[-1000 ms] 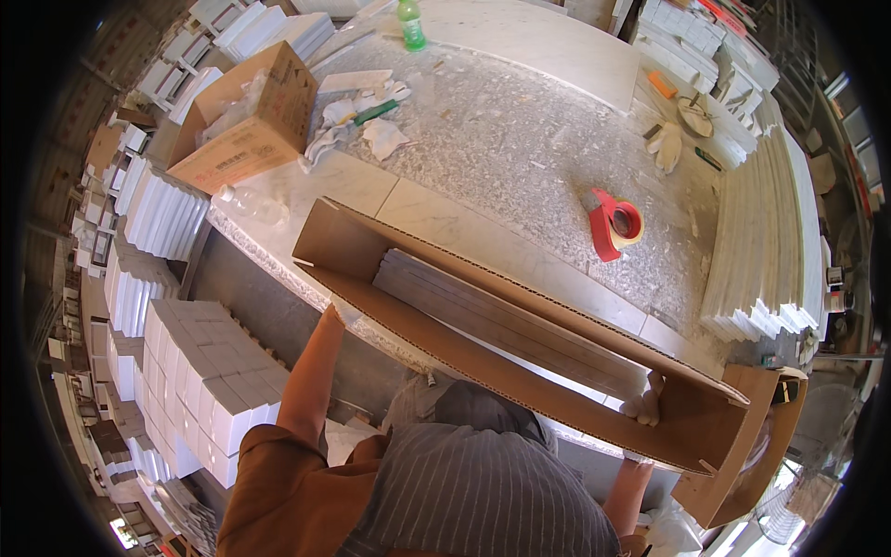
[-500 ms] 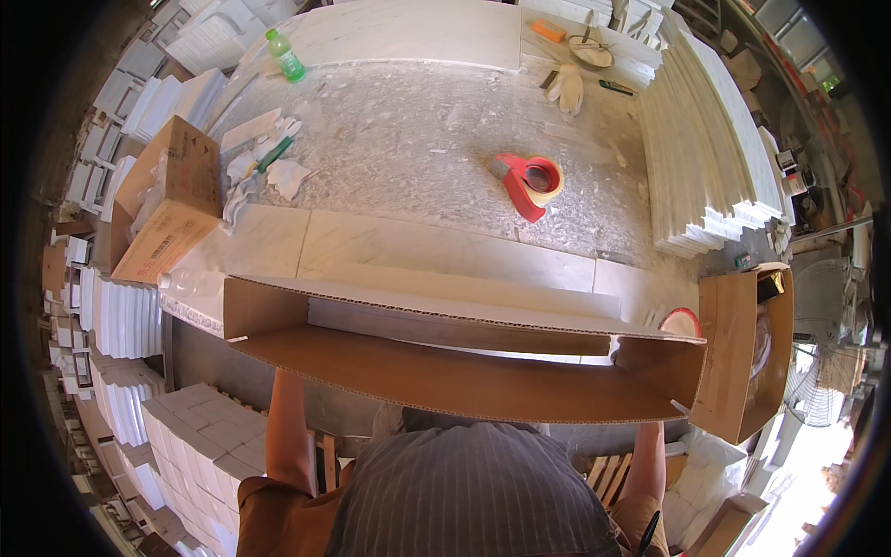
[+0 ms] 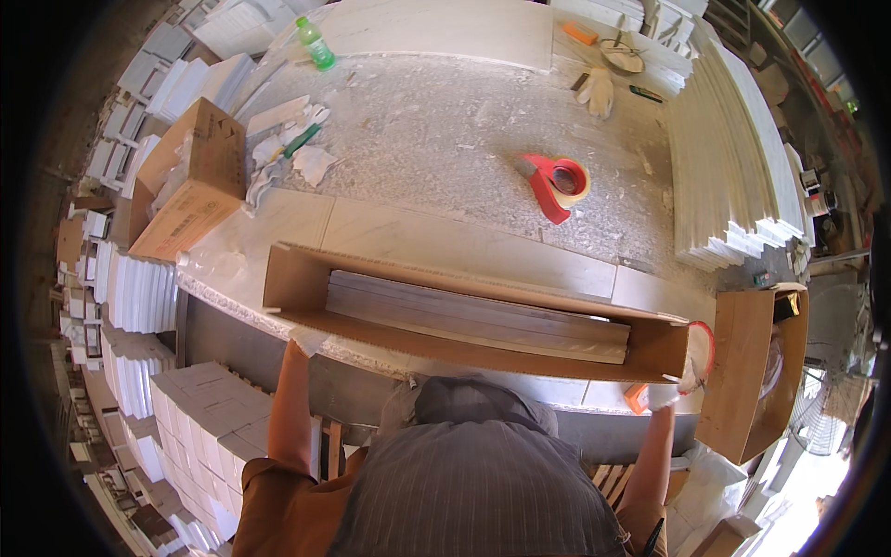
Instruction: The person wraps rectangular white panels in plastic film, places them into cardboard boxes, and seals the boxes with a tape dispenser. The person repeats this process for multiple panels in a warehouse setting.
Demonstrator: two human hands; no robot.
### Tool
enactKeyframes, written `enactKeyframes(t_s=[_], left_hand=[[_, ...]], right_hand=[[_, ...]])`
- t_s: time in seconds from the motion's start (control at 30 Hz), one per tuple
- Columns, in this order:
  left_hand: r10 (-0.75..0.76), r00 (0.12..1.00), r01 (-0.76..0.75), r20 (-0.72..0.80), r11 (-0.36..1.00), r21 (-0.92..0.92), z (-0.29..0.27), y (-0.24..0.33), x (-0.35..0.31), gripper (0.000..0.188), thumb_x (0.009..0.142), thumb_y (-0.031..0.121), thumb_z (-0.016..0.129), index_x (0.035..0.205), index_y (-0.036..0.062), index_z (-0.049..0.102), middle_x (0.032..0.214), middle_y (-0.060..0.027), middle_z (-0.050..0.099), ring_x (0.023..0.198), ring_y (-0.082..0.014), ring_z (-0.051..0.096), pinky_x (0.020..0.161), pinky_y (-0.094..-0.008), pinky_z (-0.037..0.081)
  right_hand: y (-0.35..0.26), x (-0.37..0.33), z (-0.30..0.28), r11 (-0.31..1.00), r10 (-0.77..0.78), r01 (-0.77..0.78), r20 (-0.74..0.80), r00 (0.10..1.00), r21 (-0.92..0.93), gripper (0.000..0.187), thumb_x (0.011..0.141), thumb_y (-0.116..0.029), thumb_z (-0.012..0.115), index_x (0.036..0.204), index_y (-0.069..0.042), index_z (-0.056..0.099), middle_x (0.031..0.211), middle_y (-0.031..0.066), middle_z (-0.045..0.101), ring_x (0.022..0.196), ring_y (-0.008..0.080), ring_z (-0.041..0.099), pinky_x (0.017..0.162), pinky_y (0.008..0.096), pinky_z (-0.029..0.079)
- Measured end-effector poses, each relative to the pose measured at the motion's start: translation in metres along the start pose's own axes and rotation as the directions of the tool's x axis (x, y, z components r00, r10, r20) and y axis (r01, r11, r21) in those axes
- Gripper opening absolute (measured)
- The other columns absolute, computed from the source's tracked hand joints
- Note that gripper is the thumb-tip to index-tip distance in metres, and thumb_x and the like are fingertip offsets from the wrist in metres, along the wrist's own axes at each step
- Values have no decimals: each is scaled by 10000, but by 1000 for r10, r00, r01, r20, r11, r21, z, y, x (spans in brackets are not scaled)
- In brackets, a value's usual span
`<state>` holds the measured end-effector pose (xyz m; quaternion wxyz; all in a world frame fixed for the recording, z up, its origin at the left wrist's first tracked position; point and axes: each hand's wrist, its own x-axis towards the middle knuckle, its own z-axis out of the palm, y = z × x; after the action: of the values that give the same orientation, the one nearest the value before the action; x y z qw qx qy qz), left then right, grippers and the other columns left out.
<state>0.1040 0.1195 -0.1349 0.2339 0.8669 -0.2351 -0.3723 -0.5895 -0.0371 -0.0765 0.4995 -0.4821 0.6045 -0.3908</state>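
Observation:
A long, narrow cardboard box lies at the near edge of the worktable, its open side facing up. Inside it rests a stack of pale stone strips. My left hand, in a white glove, holds the box's near wall by its left end. At the near right corner, my right hand, also gloved in white, grips the box; its fingertips are partly hidden. Right beside that hand are a small orange object and a round, red-rimmed item, partly behind the box.
A red tape dispenser lies mid-table. To the left stand an open carton, scraps with a green-handled tool, and a green bottle. Stacked slabs and another open carton flank the right. A glove lies farther back.
The box has come down and levelled from a tilt, so the stone strips now show inside it. My gloved hands, hidden under it before, are visible at its near side.

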Motion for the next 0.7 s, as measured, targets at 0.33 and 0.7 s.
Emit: enactKeyframes(t_s=[0.33, 0.7], left_hand=[[444, 848, -520, -290, 588, -620, -70, 207, -139, 483, 1042, 269, 398, 1413, -31, 474, 1417, -120, 507, 1308, -197, 457, 1123, -337, 313], [334, 937, -348, -102, 922, -169, -46, 194, -138, 456, 964, 153, 508, 1377, -42, 501, 1195, -100, 642, 1078, -157, 574, 963, -305, 441]], right_hand=[[-75, -15, -29, 957, 288, -287, 28, 957, -37, 554, 1030, -408, 488, 1447, -45, 451, 1361, 93, 522, 1219, 240, 511, 913, 379, 535], [-149, -20, 13, 938, 94, 49, 387, 917, -344, 671, 985, -519, 528, 1428, -19, 475, 1338, 143, 533, 1242, 240, 493, 932, 358, 511]])
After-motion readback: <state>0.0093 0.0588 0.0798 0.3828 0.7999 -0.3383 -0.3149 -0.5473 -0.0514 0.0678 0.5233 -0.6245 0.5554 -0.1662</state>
